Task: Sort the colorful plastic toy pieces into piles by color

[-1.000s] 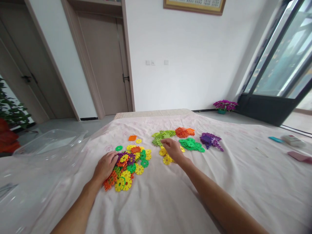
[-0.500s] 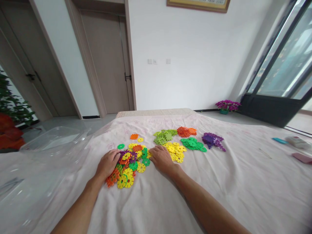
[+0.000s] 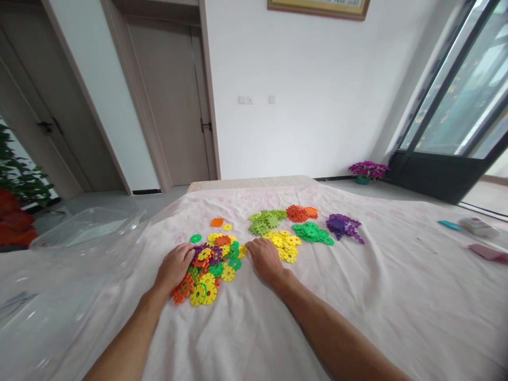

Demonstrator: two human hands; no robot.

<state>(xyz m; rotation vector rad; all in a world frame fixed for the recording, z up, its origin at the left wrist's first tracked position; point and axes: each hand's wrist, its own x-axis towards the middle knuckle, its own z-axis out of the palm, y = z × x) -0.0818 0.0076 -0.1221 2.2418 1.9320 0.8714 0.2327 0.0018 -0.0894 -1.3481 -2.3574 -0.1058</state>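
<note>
A mixed pile of flat notched plastic pieces, yellow, green, orange and purple (image 3: 214, 256), lies on the cloth-covered surface. My left hand (image 3: 174, 267) rests against the pile's left side, open, its fingers lying along the edge by the purple and orange pieces. To the right of the pile is my right hand (image 3: 265, 258), palm down and open with bent fingers. Its fingertips are beside a single yellow disc (image 3: 242, 251); whether they touch it is unclear. Just beyond this hand sits a heap of yellow discs (image 3: 286, 243), partly covered by it.
Sorted heaps lie farther back: light green (image 3: 266, 221), orange-red (image 3: 297, 213), green (image 3: 313, 233) and purple (image 3: 343, 226). Clear plastic containers (image 3: 85, 227) stand at left. A blue item (image 3: 449, 225), a white box (image 3: 478, 227) and a pink item (image 3: 487, 252) lie at right.
My right hand has drawn slightly right, baring more of the single yellow disc. My left hand stays against the pile. The whole view has shifted a little.
</note>
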